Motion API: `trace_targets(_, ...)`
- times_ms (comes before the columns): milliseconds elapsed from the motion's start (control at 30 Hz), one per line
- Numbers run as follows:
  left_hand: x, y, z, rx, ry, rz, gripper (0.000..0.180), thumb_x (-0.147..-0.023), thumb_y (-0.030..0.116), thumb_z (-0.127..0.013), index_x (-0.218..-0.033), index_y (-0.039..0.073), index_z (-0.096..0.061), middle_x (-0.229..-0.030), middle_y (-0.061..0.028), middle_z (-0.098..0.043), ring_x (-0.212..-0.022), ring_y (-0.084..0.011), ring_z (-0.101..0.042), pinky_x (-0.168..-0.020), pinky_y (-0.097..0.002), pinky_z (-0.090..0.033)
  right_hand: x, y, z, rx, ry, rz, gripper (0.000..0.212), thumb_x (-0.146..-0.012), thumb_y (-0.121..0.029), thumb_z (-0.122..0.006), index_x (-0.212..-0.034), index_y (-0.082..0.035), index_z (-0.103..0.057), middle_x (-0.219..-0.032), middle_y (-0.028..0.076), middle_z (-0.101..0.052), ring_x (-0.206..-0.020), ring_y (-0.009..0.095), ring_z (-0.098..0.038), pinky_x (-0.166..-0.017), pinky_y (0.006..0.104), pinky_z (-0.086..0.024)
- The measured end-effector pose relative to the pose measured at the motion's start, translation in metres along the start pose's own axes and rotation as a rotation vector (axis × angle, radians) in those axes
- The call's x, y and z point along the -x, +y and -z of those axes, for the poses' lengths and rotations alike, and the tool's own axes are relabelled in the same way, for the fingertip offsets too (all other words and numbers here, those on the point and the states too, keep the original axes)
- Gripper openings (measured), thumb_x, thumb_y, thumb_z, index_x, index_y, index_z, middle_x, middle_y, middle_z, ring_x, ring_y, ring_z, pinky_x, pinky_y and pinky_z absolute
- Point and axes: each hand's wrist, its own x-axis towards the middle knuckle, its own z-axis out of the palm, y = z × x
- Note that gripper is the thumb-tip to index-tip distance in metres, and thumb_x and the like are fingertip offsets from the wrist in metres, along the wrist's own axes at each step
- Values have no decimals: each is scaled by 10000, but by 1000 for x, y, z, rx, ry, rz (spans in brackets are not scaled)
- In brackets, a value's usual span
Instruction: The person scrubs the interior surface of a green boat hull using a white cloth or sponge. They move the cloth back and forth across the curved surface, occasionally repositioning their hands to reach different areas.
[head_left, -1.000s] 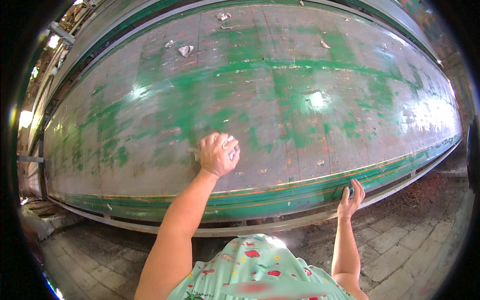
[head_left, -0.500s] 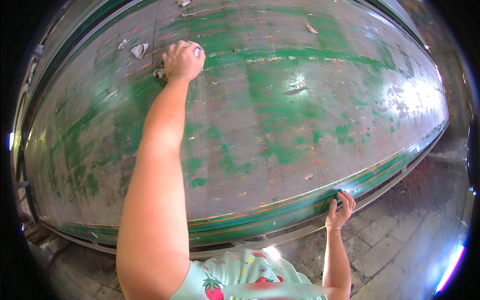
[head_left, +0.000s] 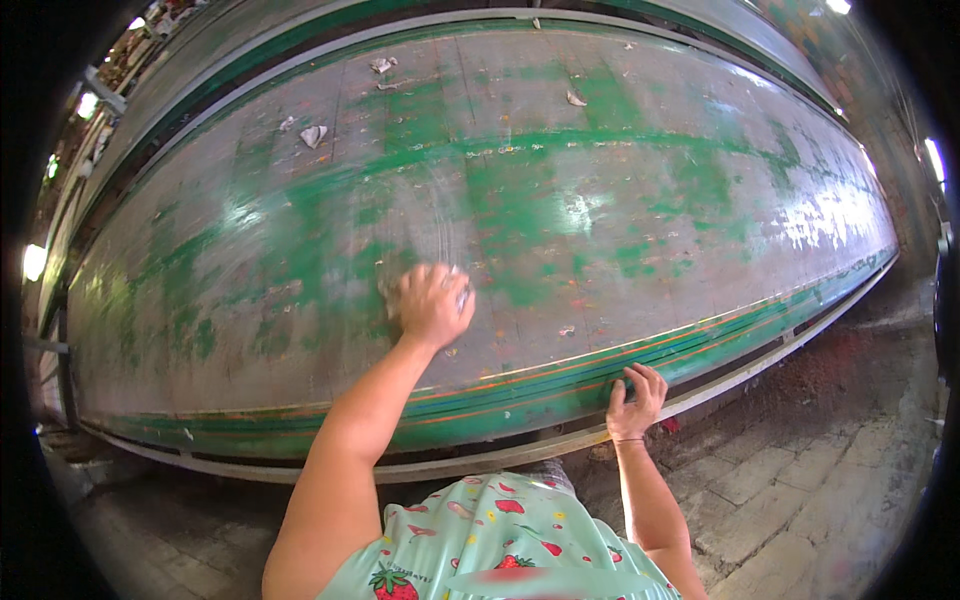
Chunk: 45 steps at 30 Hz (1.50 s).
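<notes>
Clearly, the right hand [head_left: 636, 402] rests at the near edge of the desk [head_left: 540, 310], right of middle, its fingers loosely bent, thumb apart, apparently gripping nothing. Farther in, the left hand [head_left: 433, 305] presses flat on the surface, fingers closed over a pale crumpled cloth [head_left: 391, 298], mostly hidden beneath them. The surface looks only partly wiped: faint streaks [head_left: 440, 215] curve beyond the cloth, while small flecks and blotchy green and grey patches remain toward both ends. Pale scraps [head_left: 314, 136] lie toward the far edge, the only loose obstacles visible. Beyond that edge runs another long table [head_left: 250, 25].
</notes>
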Motion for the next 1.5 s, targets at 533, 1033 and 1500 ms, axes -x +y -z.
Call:
trace_targets(533, 123, 136, 22, -175, -45, 451, 667, -947, 538, -856, -1555, 283, -756, -1750, -68, -590, -1519, -469, -550, -1125, -716, -463, -105, 211, 107, 125, -143, 212, 372, -896, -79, -847, -1259, -150, -812, -1435, 119, -737, -1430, 429, -633, -1198, 604, -488)
trace_targets(1033, -244, 25, -133, -85, -102, -73, 491, -984, 526, -830, -1411, 285, -836, -1511, -80, -722, -1406, -391, -628, -1123, -574, -496, -125, 227, 96, 208, -358, 134, 483, -944, -282, -797, -1393, -105, -792, -1538, 177, -700, -1483, 507, -593, -1251, 661, -443)
trace_targets(1500, -323, 151, -206, -233, -68, 113, 566, -1039, 553, -714, -1508, 245, -787, -1298, -59, -767, -1289, -348, -659, -996, -583, -500, -125, 223, 96, 157, -229, 69, 433, -931, -261, -799, -1326, -87, -826, -1494, 171, -727, -1465, 506, -612, -1236, 641, -471)
